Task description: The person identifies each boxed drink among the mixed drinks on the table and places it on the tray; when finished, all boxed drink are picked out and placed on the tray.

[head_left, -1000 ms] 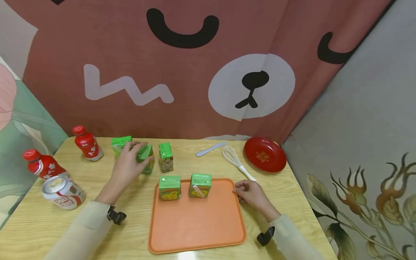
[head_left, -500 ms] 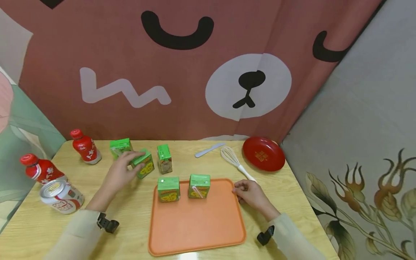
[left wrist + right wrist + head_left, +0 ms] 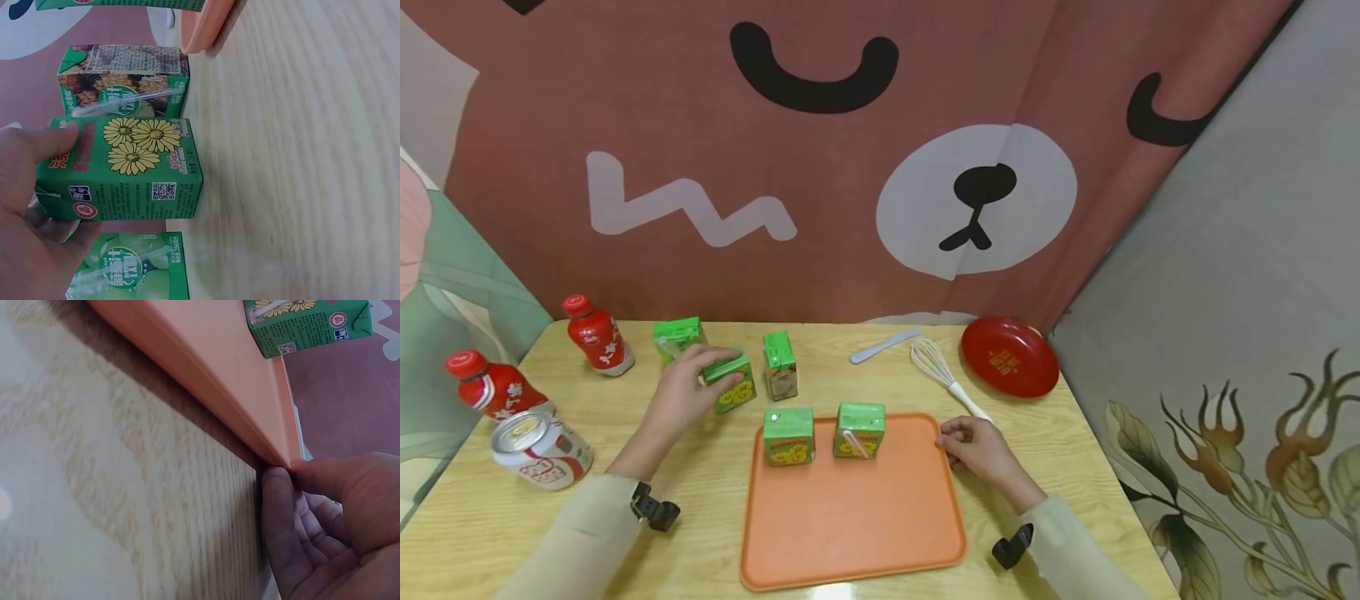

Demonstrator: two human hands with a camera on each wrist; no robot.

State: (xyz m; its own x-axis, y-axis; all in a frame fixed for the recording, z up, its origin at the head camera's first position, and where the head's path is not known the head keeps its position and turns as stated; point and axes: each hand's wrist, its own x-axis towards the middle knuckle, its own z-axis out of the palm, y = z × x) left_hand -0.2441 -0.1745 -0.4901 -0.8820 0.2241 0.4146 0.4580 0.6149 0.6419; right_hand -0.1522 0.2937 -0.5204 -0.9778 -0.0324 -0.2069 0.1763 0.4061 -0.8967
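Observation:
My left hand (image 3: 679,398) grips a green drink carton (image 3: 737,393) by its top, thumb on the front face and fingers behind. In the left wrist view the held carton (image 3: 140,165) shows yellow flowers on its front. It is between a pineapple-print carton (image 3: 782,377) and a carton with green fruit (image 3: 128,265). My right hand (image 3: 985,457) pinches the far right corner of the orange tray (image 3: 850,533), thumb on the rim and curled fingers below. Two flower-print cartons, a left one (image 3: 789,440) and a right one (image 3: 860,432), stand along the tray's far side.
Two red bottles, one at the back (image 3: 598,337) and one nearer (image 3: 501,387), stand at the left beside a white-and-red can (image 3: 542,450). A pale knife (image 3: 883,347), a whisk (image 3: 942,371) and a red plate (image 3: 1011,358) are at the back right. A curtain hangs behind the table.
The left hand has drawn the carton slightly nearer and turned it, so its flower face points more to the front. The right hand keeps its pinch on the tray corner.

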